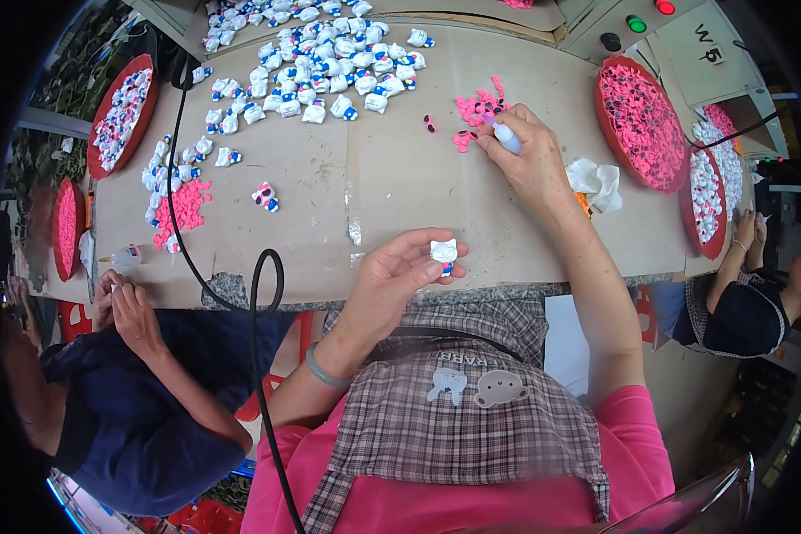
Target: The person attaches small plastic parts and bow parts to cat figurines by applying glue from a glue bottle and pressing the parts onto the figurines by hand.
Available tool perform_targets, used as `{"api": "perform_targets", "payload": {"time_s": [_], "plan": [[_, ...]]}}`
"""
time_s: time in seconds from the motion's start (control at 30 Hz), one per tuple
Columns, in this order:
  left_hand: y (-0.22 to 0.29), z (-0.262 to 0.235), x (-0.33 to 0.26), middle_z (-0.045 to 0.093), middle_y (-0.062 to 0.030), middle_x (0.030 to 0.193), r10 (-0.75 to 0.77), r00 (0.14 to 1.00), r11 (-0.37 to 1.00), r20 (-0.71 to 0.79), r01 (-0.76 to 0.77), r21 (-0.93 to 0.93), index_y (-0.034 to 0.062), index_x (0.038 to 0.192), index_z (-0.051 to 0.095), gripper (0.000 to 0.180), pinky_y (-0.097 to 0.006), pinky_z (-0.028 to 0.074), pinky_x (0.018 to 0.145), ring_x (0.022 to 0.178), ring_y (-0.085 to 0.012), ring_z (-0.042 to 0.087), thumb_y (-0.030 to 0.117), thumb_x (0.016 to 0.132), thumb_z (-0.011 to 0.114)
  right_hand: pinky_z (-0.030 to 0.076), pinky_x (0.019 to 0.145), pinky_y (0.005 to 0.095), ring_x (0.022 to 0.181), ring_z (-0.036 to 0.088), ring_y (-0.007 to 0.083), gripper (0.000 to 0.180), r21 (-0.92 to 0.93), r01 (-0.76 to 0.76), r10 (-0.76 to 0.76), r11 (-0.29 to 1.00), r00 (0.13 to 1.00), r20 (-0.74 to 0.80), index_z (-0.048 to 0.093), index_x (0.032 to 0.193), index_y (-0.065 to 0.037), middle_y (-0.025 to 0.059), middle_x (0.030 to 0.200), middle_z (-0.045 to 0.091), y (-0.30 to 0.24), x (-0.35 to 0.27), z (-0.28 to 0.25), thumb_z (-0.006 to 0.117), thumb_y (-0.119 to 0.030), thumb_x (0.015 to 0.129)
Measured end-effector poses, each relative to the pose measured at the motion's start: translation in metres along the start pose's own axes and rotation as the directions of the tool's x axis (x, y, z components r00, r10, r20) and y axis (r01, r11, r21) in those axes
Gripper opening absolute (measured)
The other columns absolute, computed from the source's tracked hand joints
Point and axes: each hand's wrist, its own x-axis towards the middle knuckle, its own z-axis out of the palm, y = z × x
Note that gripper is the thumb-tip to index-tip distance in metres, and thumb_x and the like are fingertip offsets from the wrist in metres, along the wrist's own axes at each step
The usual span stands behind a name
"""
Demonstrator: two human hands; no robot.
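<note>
My left hand (392,271) holds a small white cat figurine (443,253) with a blue lower body between thumb and fingers, close to the table's front edge. Its face side is turned up. My right hand (538,160) is closed around a small squeeze bottle (508,139) with a purple tip. The bottle's tip points at a loose heap of small pink pieces with dark parts (479,109); whether it touches one, I cannot tell. A figurine with a pink and dark piece on it (264,197) lies alone to the left.
Many white and blue figurines (320,76) are heaped at the back. Pink pieces (185,212) and a glue-like bottle (128,256) lie left, near a co-worker's hands (129,307). A black cable (179,178) crosses there. Red basins (633,173) stand at both sides; crumpled white tissue (603,185) lies right.
</note>
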Motion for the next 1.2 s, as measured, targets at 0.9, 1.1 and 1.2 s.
{"api": "perform_targets", "payload": {"time_s": [0.9,1.1,1.2], "plan": [[-0.009,0.001,-0.001,0.064,-0.0146,0.112,0.083,0.994,0.995,-0.071,-0.08,0.051,-0.0021,0.126,0.053,0.036,-0.028,0.05,0.083,0.095,-0.0192,0.065,0.005,0.09,0.059,0.046,0.06,0.0217,0.068,0.056,0.0072,0.008,0.673,-0.318,0.128,0.668,0.94,0.317,0.066,0.091,0.001,0.0033,0.084,0.065,-0.037,-0.082,-0.017,0.067,-0.002,0.083],[-0.012,0.004,-0.002,0.064,-0.0134,0.111,0.108,0.992,0.989,-0.068,-0.1,0.111,-0.0034,0.127,0.052,0.038,-0.029,0.051,0.085,0.096,-0.019,0.065,0.005,0.09,0.059,0.048,0.062,0.0234,0.07,0.058,0.009,0.008,0.802,-0.36,0.1,0.477,0.929,0.357,0.065,0.091,0.0,0.0033,0.082,0.063,-0.039,-0.105,-0.008,0.066,-0.001,0.084],[-0.013,0.006,-0.003,0.064,-0.0132,0.111,0.122,0.99,0.986,-0.069,-0.112,0.126,-0.0043,0.127,0.052,0.038,-0.03,0.051,0.088,0.097,-0.0193,0.064,0.004,0.091,0.059,0.049,0.063,0.0243,0.071,0.059,0.0098,0.008,0.827,-0.355,0.094,0.436,0.932,0.35,0.064,0.092,0.0,0.0036,0.083,0.063,-0.038,-0.11,-0.005,0.066,-0.001,0.084]]}}
